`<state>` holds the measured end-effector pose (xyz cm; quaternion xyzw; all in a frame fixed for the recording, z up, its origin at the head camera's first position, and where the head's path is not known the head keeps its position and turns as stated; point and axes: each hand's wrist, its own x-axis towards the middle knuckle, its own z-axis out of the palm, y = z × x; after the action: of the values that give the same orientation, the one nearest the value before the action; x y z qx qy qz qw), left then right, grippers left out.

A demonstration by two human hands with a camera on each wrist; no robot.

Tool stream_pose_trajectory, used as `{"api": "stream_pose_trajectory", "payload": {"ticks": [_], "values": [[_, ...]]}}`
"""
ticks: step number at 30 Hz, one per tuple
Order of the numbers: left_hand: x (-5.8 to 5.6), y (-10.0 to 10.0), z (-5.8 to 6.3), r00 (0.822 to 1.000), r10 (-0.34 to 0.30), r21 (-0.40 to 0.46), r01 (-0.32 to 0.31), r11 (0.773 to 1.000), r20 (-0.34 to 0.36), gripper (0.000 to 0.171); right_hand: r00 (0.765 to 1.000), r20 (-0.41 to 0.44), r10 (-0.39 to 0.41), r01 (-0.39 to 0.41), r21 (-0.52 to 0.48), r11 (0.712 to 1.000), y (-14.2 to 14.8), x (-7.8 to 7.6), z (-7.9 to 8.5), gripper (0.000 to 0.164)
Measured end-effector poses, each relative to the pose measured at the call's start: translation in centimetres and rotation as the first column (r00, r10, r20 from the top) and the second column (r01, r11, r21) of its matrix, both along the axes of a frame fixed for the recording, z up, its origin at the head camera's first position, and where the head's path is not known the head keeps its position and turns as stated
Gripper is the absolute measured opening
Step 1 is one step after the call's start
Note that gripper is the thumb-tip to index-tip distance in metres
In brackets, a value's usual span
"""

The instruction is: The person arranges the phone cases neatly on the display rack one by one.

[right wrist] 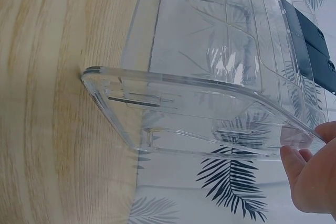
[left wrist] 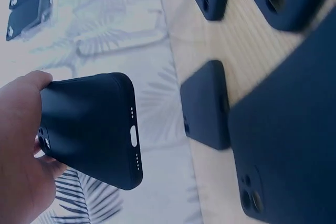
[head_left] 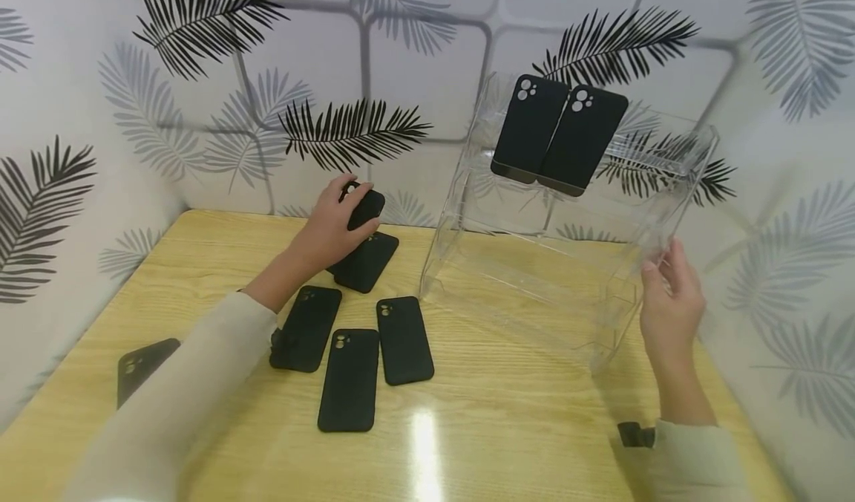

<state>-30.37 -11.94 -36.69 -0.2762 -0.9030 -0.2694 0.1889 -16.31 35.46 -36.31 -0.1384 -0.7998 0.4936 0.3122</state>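
Observation:
My left hand holds a black phone case above the table's back edge, thumb on one side and fingers on the other. In the left wrist view, the case's end with the charging-port cutout faces the camera. Just below that hand another black phone case lies on the table. With thumb and fingers, my right hand grips the right side edge of a clear tiered display rack. Two black phone cases, a left one and a right one, lean side by side on its top tier.
Several more black cases lie on the wooden table: one near the rack, one in front, one by the left wrist, and one partly behind the left sleeve. A leaf-patterned wall covering rises behind.

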Motion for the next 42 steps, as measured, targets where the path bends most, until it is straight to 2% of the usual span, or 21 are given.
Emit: {"api": "stream_pose_trajectory", "payload": {"ticks": [5, 15, 29, 36, 42], "values": [[1.0, 1.4, 0.7, 0.999, -0.048, 0.057, 0.048, 0.997, -0.010, 0.062, 1.000, 0.008, 0.011, -0.010, -0.019, 1.000, 0.0, 0.1, 0.1, 0.053], [2.2, 4.2, 1.9, 0.994, -0.100, 0.062, 0.103, 0.993, -0.053, 0.061, 1.000, 0.012, 0.023, -0.023, -0.037, 0.999, -0.1, 0.2, 0.3, 0.053], [2.2, 7.7, 3.3, 0.984, -0.158, 0.056, 0.164, 0.985, -0.087, 0.063, 1.000, 0.016, 0.024, -0.024, -0.028, 0.999, 0.0, 0.1, 0.2, 0.052], [2.1, 10.1, 4.8, 0.976, -0.201, 0.068, 0.207, 0.976, -0.086, 0.061, 0.999, 0.025, 0.024, -0.023, -0.022, 0.999, -0.1, 0.1, 0.2, 0.052], [2.0, 13.4, 6.6, 0.977, -0.203, 0.089, 0.209, 0.974, -0.071, 0.062, 0.999, 0.032, 0.018, -0.017, -0.014, 1.000, 0.0, 0.2, 0.1, 0.053]]}}
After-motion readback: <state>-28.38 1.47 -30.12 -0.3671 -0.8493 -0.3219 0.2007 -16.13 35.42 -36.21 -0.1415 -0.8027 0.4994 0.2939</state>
